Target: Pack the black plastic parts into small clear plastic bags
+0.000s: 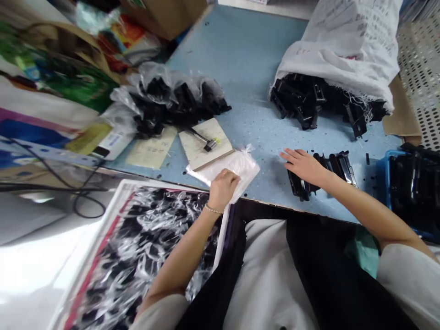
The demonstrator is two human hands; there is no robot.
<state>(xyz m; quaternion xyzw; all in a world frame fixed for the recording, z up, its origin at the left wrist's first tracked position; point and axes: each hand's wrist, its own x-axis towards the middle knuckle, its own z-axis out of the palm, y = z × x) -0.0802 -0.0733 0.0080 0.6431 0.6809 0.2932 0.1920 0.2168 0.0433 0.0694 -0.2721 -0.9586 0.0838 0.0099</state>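
Note:
My left hand point(224, 187), with a beaded bracelet at the wrist, is closed over a stack of clear plastic bags point(245, 167) at the table's front edge. Its fingers are curled and pinch at the topmost bag. The far side of the stack lies under a pale block point(202, 142), on which a small metal-headed tool point(209, 145) rests. My right hand point(304, 166) lies flat, fingers stretched out, over a row of black plastic parts point(340, 167) and hides some of them.
A white woven sack point(343, 41) spills black parts at the back right. A blue bin point(384, 183) of black parts stands at the right edge. Bagged black parts point(182, 98) lie at the back left. Below the table, a crate point(92, 261) holds many bagged parts.

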